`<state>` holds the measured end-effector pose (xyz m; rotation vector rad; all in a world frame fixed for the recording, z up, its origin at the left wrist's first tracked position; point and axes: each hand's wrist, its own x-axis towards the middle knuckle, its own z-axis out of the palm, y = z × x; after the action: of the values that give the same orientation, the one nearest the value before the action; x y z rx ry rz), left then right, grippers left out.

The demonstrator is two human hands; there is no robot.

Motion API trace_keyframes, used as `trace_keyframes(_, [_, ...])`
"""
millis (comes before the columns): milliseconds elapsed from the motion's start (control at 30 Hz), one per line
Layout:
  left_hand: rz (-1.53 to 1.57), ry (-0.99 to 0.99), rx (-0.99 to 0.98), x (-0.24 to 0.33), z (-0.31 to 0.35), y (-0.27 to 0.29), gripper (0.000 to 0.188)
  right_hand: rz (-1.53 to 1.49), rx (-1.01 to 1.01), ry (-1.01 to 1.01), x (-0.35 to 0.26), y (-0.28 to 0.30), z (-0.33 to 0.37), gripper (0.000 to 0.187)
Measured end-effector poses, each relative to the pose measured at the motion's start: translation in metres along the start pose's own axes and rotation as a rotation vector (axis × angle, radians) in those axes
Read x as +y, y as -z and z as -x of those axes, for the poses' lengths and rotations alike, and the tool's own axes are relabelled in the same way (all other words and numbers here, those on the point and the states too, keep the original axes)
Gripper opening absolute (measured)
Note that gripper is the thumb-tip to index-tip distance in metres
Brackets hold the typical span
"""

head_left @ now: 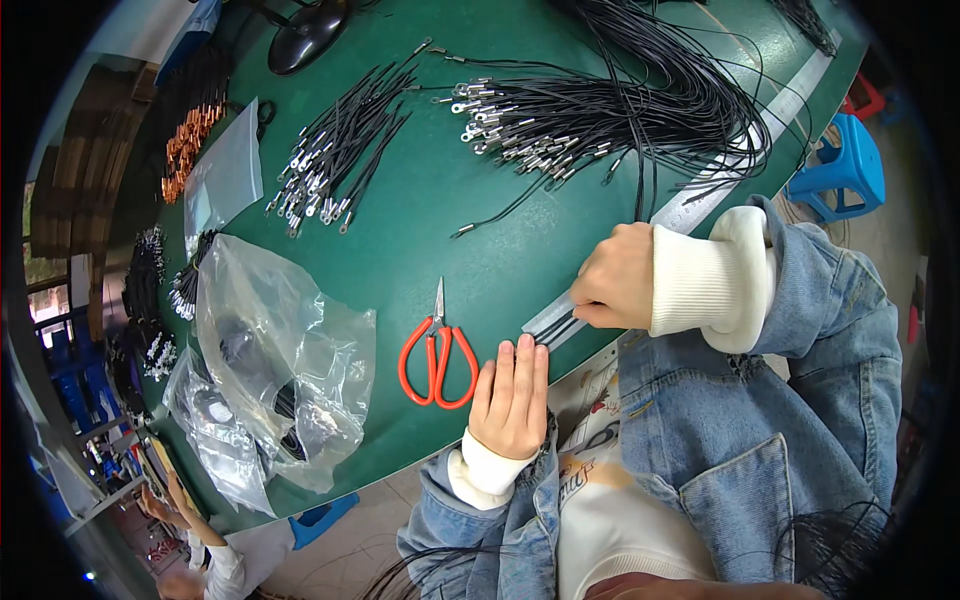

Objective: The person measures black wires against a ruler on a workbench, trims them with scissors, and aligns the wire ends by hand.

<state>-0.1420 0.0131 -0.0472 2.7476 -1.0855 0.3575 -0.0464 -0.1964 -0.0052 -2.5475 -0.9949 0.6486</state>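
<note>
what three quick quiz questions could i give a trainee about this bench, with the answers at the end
1. Fill in: In the picture, the large clear plastic bag lies to the ____ of the red-handled scissors.

2. Which of these does the right hand hold?
a) the scissors
b) black cords
c) the plastic bag

3. True or false: The fingers of the left hand are outstretched.

Key: 1. left; 2. b; 3. true
</note>
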Motion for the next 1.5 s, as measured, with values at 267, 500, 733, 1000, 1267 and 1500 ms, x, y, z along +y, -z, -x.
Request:
trace_keyframes(267, [-0.157, -0.054, 0.017, 0.001, -0.006, -0.002, 0.029, -0.095, -0.083, -0.019, 0.003, 0.013, -0.001, 0.023])
trace_keyframes(500, [-0.117, -0.076, 0.023, 0.0, -0.007, 0.0, 0.029, -0.037, -0.354, -0.028, 0.014, 0.034, 0.003, 0.023])
trace_keyframes(733, [-0.1, -0.067, 0.025, 0.002, -0.008, 0.002, 0.028, -0.004, -0.522, -0.116, 0.026, 0.055, 0.008, 0.022])
trace_keyframes(1000, [-0.089, -0.062, 0.022, 0.001, -0.008, 0.002, 0.027, -0.168, -0.481, -0.022, 0.043, 0.045, 0.013, 0.028])
trace_keyframes(1267, [-0.076, -0.049, 0.013, 0.002, -0.008, 0.002, 0.027, -0.218, -0.565, -0.234, 0.032, 0.06, 0.013, 0.026])
trace_keyframes(1500, [-0.069, -0.045, 0.006, 0.003, -0.009, 0.002, 0.027, -0.123, -0.568, -0.186, 0.035, 0.049, 0.012, 0.027])
